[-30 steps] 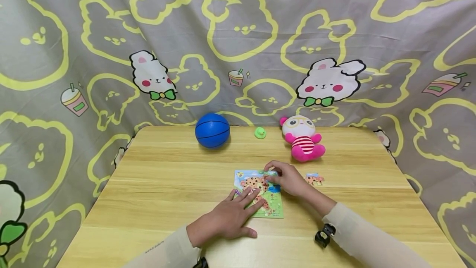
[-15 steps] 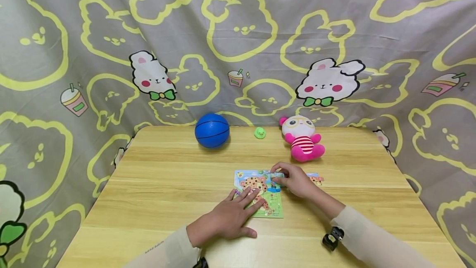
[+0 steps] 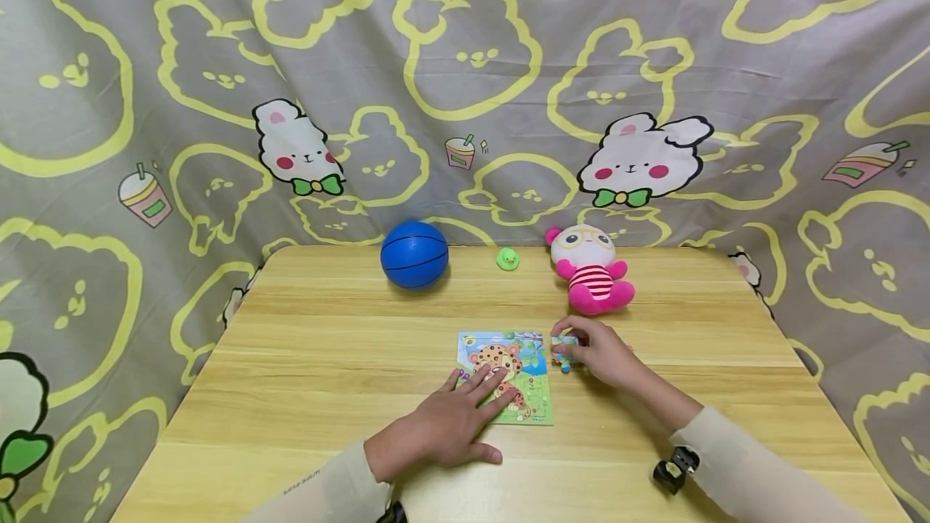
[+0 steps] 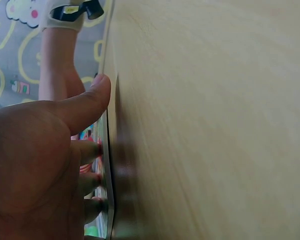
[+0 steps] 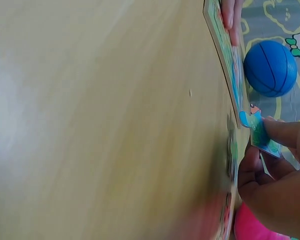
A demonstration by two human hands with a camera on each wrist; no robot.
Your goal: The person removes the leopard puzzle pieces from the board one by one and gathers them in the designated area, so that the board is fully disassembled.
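A leopard jigsaw puzzle [image 3: 538, 402] lies flat on the table. My left hand [image 3: 454, 426] rests on its lower left part with the fingers spread, the thumb off its near edge. Just right of the puzzle, my right hand [image 3: 599, 352] pinches a blue-green puzzle piece [image 3: 563, 352] between thumb and fingers. In the right wrist view this puzzle piece [image 5: 259, 132] is held tilted, above the table. Loose pieces [image 5: 232, 155] lie on the table below that hand; in the head view the hand mostly hides them.
Along the back of the wooden table [image 3: 327, 361] stand a blue ball [image 3: 415, 256], a small green duck [image 3: 508, 259] and a pink-and-white plush toy [image 3: 592, 271]. A patterned grey curtain [image 3: 465, 87] hangs behind and at both sides.
My right hand has moved right, from the puzzle's upper right corner to beside it, carrying the puzzle piece away. The left hand has stayed where it was.
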